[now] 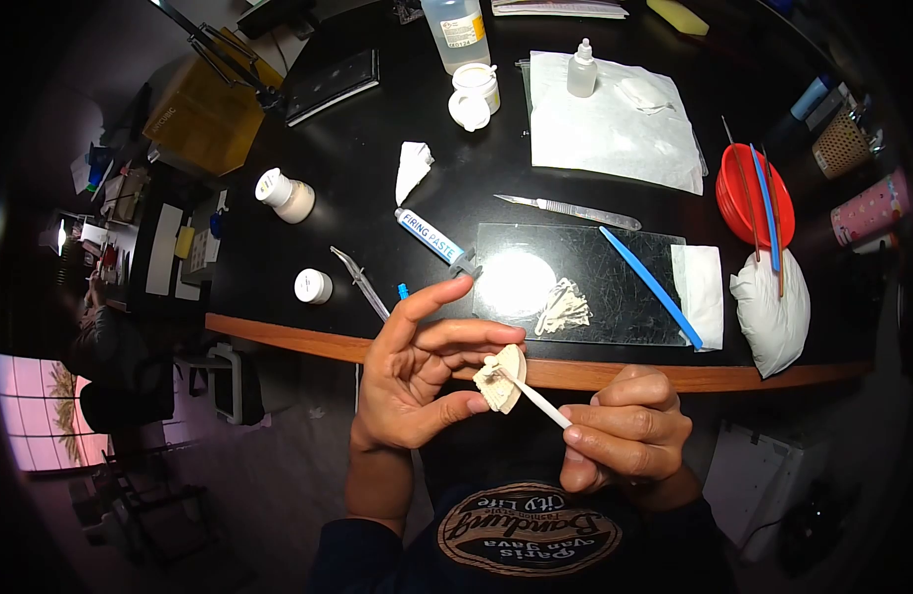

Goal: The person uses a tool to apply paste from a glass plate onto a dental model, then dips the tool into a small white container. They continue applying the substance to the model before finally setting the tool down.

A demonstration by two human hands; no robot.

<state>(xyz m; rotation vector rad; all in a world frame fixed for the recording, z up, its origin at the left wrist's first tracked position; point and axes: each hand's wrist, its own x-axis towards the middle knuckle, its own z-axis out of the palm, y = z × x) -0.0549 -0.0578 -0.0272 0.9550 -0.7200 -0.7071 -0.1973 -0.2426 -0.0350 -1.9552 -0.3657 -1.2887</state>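
My left hand [409, 381] is closed on a small cream dental model [508, 394], pinching it between thumb and fingers over the table's front edge. In my right hand [629, 433] is a slim white stick-like tool [543, 404], gripped like a pen. Its tip touches, or lies just over, the model's upper face; the exact contact is too small to tell. Beyond the hands lies a glass slab [615, 259] bearing a clump of cream strips [563, 309] and a blue spatula-like tool [654, 289]. A firing paste syringe [432, 238] points toward the slab's left edge.
A scalpel [575, 211] lies behind the slab. Tweezers [359, 282], a small white jar [313, 286] and a lidded bottle [285, 196] stand left. Right are a red bowl [741, 213] with tools across it and a white bag [773, 312]. A dropper bottle [582, 71] is farther back.
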